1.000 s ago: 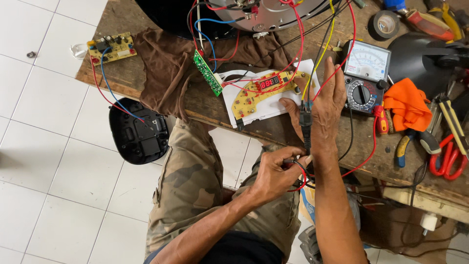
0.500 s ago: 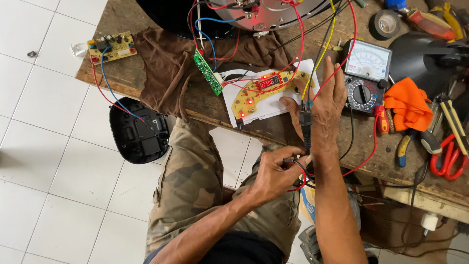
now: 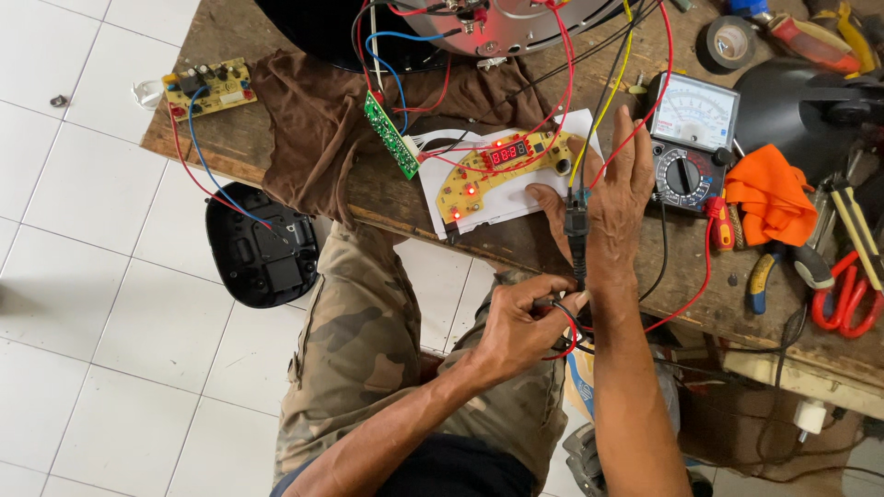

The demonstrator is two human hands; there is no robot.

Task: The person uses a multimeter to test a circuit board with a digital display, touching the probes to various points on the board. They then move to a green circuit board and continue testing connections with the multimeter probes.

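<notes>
Below, left hand [image 3: 520, 327] pinches red and black wires [image 3: 564, 327] at bench edge; right hand [image 3: 612, 198] flat, fingers spread, black plug [image 3: 577, 225] beneath, beside yellow circuit board [image 3: 488, 170].

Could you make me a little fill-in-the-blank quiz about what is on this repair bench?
1. The curved yellow circuit board lies on a sheet of ____ paper.
2. Its small number display glows ____.
3. The right hand rests flat on the wooden ____.
4. The cloth beside the dial meter is ____.

Missing words: white; red; workbench; orange
</notes>
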